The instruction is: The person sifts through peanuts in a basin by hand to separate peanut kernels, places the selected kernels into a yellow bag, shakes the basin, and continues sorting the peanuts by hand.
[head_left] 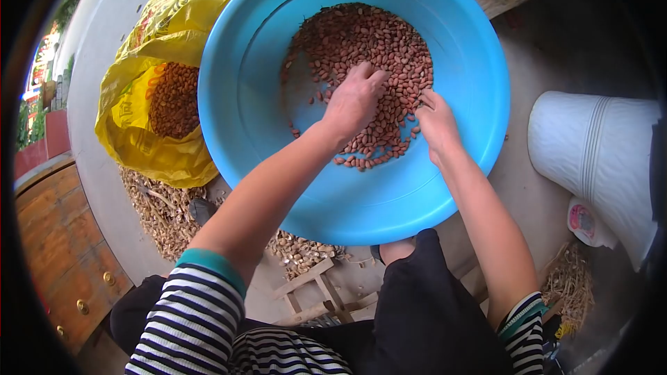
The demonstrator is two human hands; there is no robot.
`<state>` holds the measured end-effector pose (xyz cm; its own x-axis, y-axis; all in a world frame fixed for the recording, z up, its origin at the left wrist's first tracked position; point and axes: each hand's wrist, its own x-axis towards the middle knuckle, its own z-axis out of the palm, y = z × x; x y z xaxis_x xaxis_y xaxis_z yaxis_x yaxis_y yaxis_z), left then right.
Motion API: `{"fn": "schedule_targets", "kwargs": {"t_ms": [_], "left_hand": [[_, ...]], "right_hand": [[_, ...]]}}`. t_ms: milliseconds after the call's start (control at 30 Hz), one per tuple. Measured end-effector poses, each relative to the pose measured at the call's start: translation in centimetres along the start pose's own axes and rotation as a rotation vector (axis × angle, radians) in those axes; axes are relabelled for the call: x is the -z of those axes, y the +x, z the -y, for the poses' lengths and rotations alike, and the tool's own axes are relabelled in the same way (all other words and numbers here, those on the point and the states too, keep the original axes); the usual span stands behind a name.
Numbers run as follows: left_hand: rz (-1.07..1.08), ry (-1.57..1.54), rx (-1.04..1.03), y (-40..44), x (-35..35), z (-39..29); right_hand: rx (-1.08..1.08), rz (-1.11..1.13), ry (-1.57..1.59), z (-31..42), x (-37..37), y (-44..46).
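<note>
A wide blue plastic basin [236,167] holds a heap of shelled, reddish-brown peanuts [375,42], with some dark debris among those at the far side. My left hand [356,99] is over the middle of the heap, fingers curled together and pointing down to the right. Whatever its fingertips hold, if anything, is hidden. Close to the heap's right edge, my right hand [438,123] has its thumb and fingers drawn together in a pinch. I cannot make out what lies between them. A few peanuts lie scattered on the basin floor left of my left hand.
Left of the basin stands an open yellow sack [114,107] with more peanuts inside. Peanut shells [149,212] litter the floor below it. A wooden cabinet [66,250] is at the lower left, a white cylindrical container [590,146] at the right, and a wooden stool frame [323,292] below.
</note>
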<state>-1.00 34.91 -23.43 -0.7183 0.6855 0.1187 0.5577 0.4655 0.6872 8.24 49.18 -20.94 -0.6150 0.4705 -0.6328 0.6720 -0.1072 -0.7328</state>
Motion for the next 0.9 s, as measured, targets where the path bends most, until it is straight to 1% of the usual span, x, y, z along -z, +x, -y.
{"fn": "schedule_targets", "kwargs": {"t_ms": [33,100,133,167,200,233,267,300,367,400,467,500,567,600,667,767,900], "left_hand": [[0.000,-0.002,0.000,0.4,-0.7,0.3],[0.158,0.101,-0.018,1.0,-1.9,1.0],[0.134,0.031,0.007,1.1,-2.0,1.1],[0.137,0.028,0.006,1.2,-1.9,1.3],[0.036,-0.019,0.087,1.2,-1.6,1.6],[-0.067,-0.063,0.166,1.2,-1.3,2.0],[-0.158,-0.046,0.190,1.1,-0.8,2.5],[-0.201,-0.074,0.225,1.0,-0.2,3.0],[-0.226,-0.108,0.310,0.5,1.0,3.5],[-0.227,-0.103,0.310,0.2,1.5,3.6],[-0.224,-0.156,0.413,-0.6,2.1,3.5],[-0.222,-0.152,0.411,-1.1,2.3,3.7],[-0.169,-0.195,0.507,-1.9,2.6,3.6],[-0.167,-0.192,0.504,-2.4,2.7,3.6],[-0.103,-0.238,0.586,-2.9,3.7,2.4],[-0.047,-0.271,0.631,-3.6,5.8,0.9],[0.013,-0.286,0.623,-5.0,7.5,0.0]], "right_hand": [[-0.018,-0.020,-0.004,0.9,-0.4,-0.5],[-0.037,-0.047,-0.009,1.3,-0.3,-0.6],[-0.072,0.001,-0.082,0.9,-0.2,-0.4],[-0.107,0.051,-0.154,0.5,-0.1,-0.3],[-0.111,0.050,-0.153,-0.3,-0.2,-0.2],[-0.049,-0.003,-0.236,-0.9,-0.5,-0.3],[0.014,-0.055,-0.318,-1.4,-0.6,-0.2],[0.012,-0.052,-0.316,-1.8,-0.6,-0.1],[0.363,-0.065,-0.461,-1.6,-0.7,-0.1],[0.365,-0.062,-0.457,-1.3,-0.8,0.2],[0.730,-0.049,-0.651,-0.5,-1.2,1.2],[0.729,-0.049,-0.646,-0.2,-1.4,1.5],[0.825,0.006,-0.740,0.2,-1.8,2.0],[0.825,0.004,-0.735,0.4,-1.9,2.1],[0.830,0.029,-1.040,0.4,-2.2,2.3],[0.804,-0.009,-1.107,-0.4,-2.3,2.6],[0.755,0.020,-1.117,-0.9,-2.4,2.4]]}}
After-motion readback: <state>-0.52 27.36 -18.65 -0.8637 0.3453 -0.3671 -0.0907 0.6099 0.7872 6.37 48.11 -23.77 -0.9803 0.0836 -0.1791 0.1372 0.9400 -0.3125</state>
